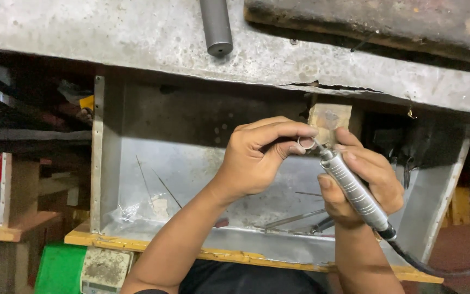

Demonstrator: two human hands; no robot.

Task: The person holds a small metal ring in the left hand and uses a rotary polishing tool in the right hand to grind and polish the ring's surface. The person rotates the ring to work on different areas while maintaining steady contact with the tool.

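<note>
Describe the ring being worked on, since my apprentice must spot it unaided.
Start at the metal tray under the bench edge. Above it, the left hand pinches a small silver ring against the ribbed rotary handpiece in the right hand. It is the only hoop-shaped item.

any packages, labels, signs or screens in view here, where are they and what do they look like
No signs or screens show.
Clear plastic bag: crumpled, lower left corner of the metal tray.
Flat pale worn rectangular thing with a grubby printed face: bottom left, below the tray's yellow edge, beside a green box; possibly a pack, too blurred to tell.
</note>
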